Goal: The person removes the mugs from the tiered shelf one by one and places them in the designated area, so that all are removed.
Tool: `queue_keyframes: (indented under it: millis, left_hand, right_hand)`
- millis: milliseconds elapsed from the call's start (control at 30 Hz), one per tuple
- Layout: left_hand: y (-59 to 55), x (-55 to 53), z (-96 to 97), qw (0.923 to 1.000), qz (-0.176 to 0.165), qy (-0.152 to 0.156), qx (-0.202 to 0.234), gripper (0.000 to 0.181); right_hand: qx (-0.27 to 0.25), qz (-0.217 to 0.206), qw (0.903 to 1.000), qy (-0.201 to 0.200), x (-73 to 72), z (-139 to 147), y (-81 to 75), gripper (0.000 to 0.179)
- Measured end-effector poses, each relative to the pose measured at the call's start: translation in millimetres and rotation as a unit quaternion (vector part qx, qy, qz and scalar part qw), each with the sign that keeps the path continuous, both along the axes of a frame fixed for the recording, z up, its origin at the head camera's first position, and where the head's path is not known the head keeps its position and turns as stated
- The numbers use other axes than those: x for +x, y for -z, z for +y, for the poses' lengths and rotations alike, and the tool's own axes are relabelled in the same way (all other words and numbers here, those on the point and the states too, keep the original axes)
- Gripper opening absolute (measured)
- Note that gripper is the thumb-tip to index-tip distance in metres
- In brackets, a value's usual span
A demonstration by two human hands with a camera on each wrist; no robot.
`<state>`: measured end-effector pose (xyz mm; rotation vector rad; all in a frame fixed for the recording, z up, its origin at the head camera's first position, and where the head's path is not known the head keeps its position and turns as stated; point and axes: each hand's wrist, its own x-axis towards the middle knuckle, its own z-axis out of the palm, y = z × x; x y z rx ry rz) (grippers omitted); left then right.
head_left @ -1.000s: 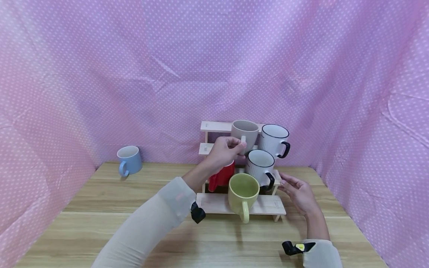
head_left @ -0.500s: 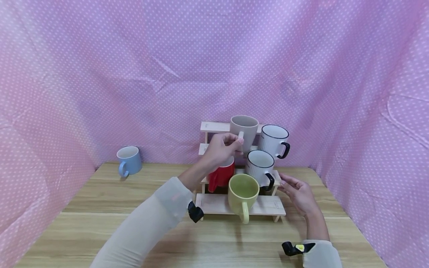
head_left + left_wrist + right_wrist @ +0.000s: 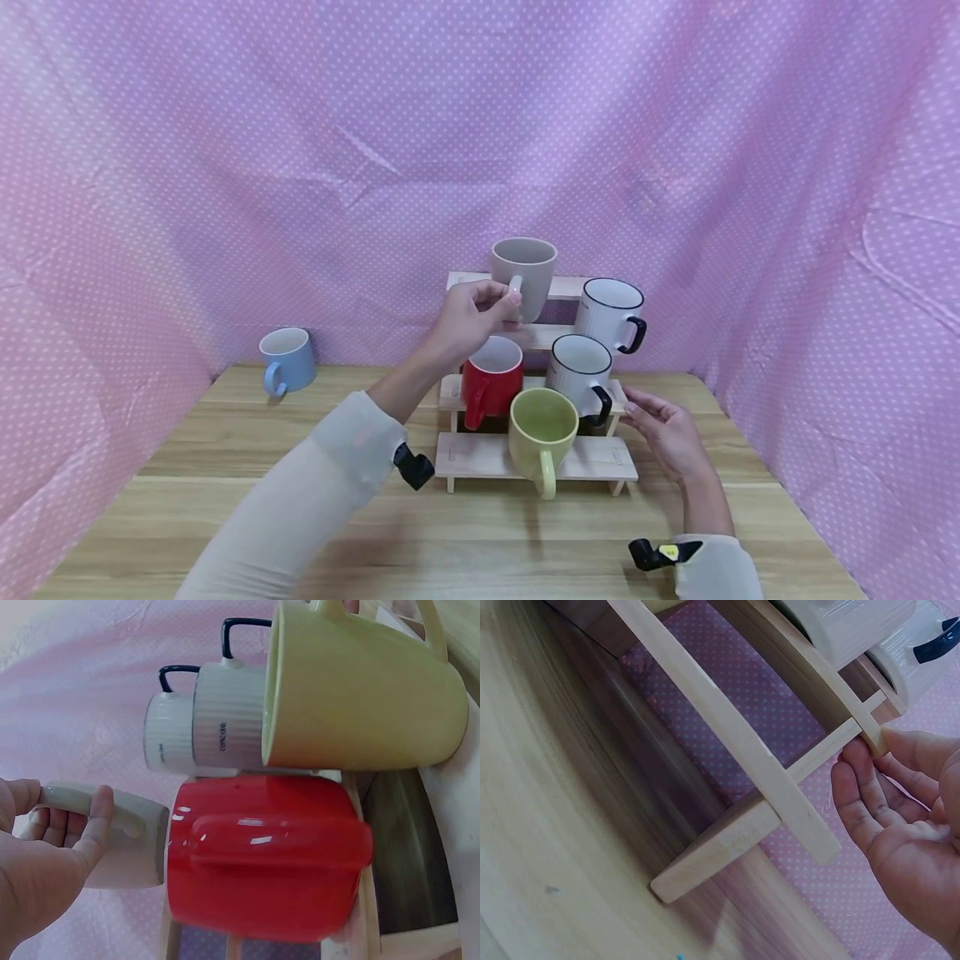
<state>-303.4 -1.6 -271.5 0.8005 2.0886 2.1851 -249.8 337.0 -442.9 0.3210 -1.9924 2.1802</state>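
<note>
Only the head view shows the blue mug (image 3: 290,358), far left on the tabletop (image 3: 187,450). The left hand (image 3: 474,317) pinches the handle of the grey mug (image 3: 534,285), held aloft between both hands. Lower, the right hand (image 3: 669,433) pinches the wooden rack (image 3: 476,457), clear only from its wrist view.

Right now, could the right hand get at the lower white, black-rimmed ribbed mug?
Likely yes, after letting go of the pale tiered wooden rack: the right hand is just beside the mug, whose black handle points its way, with nothing between.
</note>
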Motion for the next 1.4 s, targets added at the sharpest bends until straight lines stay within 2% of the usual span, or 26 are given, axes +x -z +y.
queue_keyframes:
  millis: [167, 367, 567, 833, 1100, 1400]
  left_hand:
    - [-3.8, 1.8, -14.7, 0.9999, 0.000, -0.012, -0.009, 0.024]
    - [-7.5, 3.7, -37.8, 0.9985, 0.019, -0.028, -0.042, 0.025]
    - [-10.3, 3.8, -63.2, 0.9970, 0.036, -0.043, -0.053, 0.030]
    - [-13.4, 1.7, -96.4, 0.9966, 0.009, -0.071, -0.040, 0.035]
    - [-7.8, 2.0, -134.5, 0.9945, 0.007, -0.089, -0.055, 0.043]
    - [13.4, -1.6, -168.6, 0.9888, 0.009, -0.125, -0.081, 0.045]
  right_hand:
    - [-0.008, 0.006, 0.9999, -0.008, -0.8, -0.2, 0.3, 0.051]
    - [-0.009, 0.009, 0.9999, -0.007, 0.1, -0.7, -0.8, 0.049]
    - [-0.015, 0.009, 0.9998, -0.008, 0.5, -0.9, -1.9, 0.047]
    - [-0.011, 0.003, 0.9999, -0.010, 0.7, -0.3, -1.5, 0.047]
    - [-0.016, 0.009, 0.9997, -0.013, 0.1, 0.5, 0.0, 0.047]
    - [-0.015, 0.015, 0.9997, -0.016, -0.2, 1.1, 0.8, 0.047]
